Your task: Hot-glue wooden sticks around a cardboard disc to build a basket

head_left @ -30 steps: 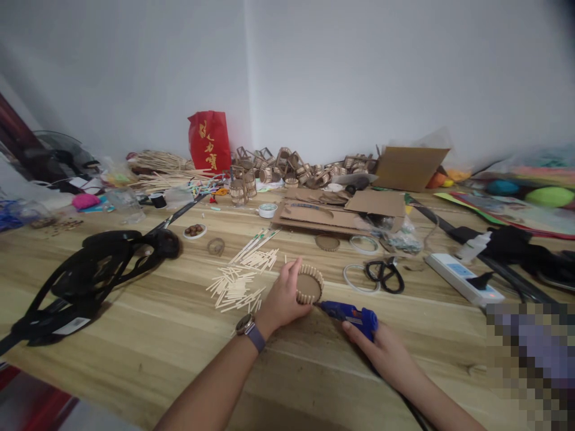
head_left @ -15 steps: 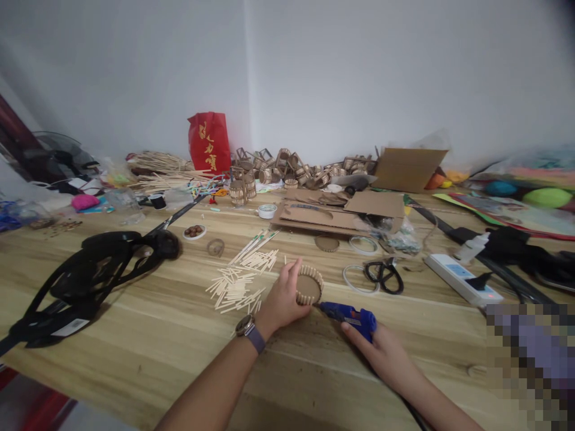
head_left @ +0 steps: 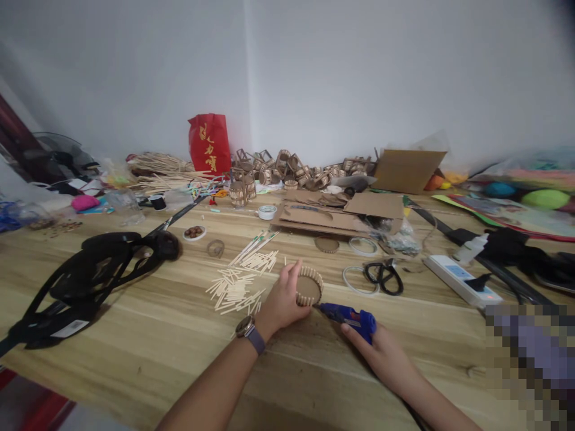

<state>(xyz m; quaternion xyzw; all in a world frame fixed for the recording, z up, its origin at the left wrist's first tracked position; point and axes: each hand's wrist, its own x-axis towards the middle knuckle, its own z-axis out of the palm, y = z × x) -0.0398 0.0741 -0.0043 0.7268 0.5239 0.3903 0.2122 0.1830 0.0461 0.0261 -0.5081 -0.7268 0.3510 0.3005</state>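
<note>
Around the left side of a round cardboard base ringed with short upright sticks [head_left: 311, 286], my left hand [head_left: 284, 300] is closed, with a watch [head_left: 245, 326] on its wrist. My right hand [head_left: 381, 350] grips a blue hot glue gun [head_left: 353, 318], its nozzle touching or very close to the base's near right edge. Loose short sticks [head_left: 236, 287] lie scattered left of my left hand. A black cord runs from beneath my right forearm toward the lower edge of the view.
Black-handled scissors [head_left: 385, 276] and white rings [head_left: 359, 279] lie to the right, near a white power strip [head_left: 462, 280]. Flat cardboard [head_left: 314, 218] and a heap of small stick baskets [head_left: 305, 170] are at the back. A black strapped object [head_left: 90, 269] occupies the left side.
</note>
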